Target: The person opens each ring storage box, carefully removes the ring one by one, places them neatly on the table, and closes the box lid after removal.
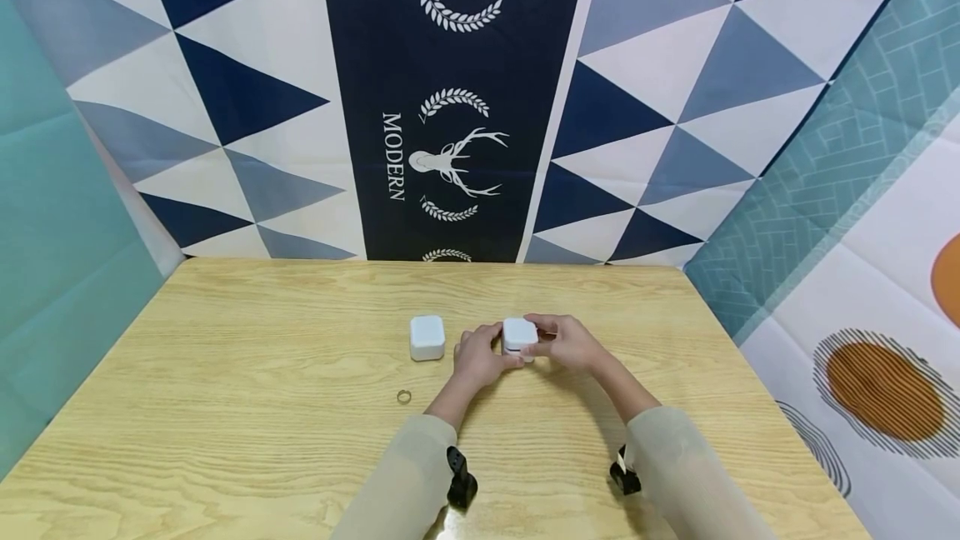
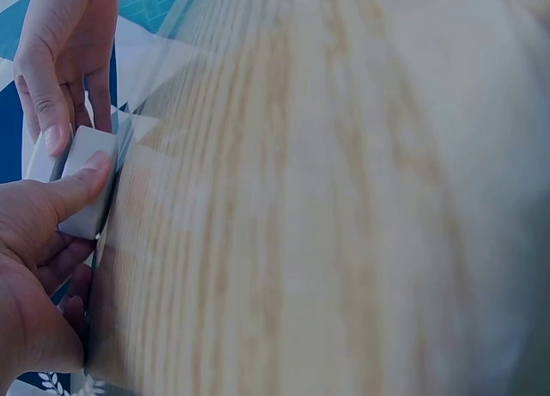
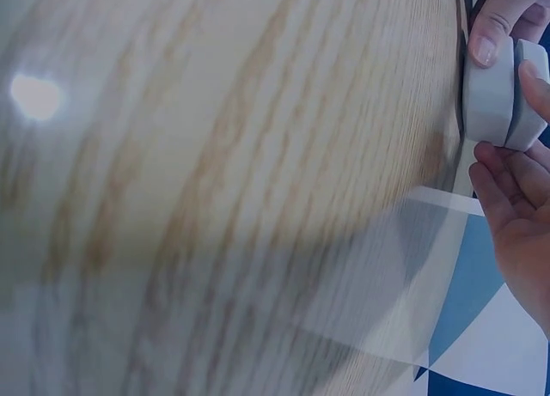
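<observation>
A small white box with rounded corners stands on the table, held between both hands. In the head view its lid (image 1: 519, 328) sits on top with a dark gap below it. My left hand (image 1: 476, 358) grips the box's base (image 3: 488, 100) from the left, thumb pressed on the near side. From the right, my right hand (image 1: 573, 345) pinches the lid between thumb and fingers. The right wrist view shows lid and base slightly parted and tilted to each other. Whatever is inside the box is hidden.
A second white box (image 1: 427, 338) stands closed, left of the left hand. Nearer the front lies a small ring (image 1: 404, 397) on the wooden table (image 1: 247, 407). Patterned cloth (image 1: 450, 65) hangs behind the table's back edge.
</observation>
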The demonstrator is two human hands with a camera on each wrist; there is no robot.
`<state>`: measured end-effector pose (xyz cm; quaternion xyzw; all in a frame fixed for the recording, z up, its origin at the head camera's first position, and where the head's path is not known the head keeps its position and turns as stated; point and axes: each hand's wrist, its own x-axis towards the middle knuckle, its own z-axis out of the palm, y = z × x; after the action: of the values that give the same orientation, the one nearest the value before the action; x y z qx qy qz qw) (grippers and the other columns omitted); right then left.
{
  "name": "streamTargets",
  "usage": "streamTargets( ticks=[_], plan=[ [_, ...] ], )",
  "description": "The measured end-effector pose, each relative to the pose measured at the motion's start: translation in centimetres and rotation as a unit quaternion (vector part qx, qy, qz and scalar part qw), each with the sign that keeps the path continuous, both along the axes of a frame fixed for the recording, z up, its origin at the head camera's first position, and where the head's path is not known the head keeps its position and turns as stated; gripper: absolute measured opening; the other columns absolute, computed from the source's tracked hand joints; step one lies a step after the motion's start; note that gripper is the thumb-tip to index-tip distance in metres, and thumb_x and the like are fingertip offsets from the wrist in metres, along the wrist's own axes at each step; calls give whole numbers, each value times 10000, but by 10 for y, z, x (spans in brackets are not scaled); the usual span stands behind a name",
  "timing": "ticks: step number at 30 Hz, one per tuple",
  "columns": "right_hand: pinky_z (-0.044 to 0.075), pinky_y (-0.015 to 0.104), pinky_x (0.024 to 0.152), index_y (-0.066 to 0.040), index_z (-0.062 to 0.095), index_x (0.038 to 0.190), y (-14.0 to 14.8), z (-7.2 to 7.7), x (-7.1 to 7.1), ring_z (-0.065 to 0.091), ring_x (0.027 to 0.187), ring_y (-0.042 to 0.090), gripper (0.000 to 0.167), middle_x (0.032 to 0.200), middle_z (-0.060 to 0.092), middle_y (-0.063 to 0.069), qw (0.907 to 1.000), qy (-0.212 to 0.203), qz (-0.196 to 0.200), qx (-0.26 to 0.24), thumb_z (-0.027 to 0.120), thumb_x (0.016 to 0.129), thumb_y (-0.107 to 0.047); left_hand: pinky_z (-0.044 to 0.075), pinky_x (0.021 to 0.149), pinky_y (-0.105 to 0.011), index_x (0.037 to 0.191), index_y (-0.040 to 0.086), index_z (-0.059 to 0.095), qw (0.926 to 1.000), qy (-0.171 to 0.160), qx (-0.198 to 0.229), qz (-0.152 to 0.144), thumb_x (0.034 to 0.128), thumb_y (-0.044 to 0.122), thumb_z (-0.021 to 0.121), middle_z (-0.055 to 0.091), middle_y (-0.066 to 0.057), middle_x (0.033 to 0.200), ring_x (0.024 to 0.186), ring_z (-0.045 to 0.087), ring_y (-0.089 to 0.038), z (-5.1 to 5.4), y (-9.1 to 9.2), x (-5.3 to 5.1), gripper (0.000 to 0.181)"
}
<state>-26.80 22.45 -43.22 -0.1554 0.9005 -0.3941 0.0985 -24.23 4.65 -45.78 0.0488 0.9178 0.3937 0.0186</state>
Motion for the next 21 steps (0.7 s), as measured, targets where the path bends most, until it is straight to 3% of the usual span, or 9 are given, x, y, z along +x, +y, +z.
streamTargets(
  ticks=[21],
  plan=[
    [487,384,903,-9,490,1342,0,2,-1,585,1114,250,640,1305,564,176,10000,-22,30,-28,737,803,-251,363,864,-351,1359,128,500,9999,78,-4,88,735,402,771,560,-38,1332,1050,482,-221,-2,2,-1,734]
  ],
)
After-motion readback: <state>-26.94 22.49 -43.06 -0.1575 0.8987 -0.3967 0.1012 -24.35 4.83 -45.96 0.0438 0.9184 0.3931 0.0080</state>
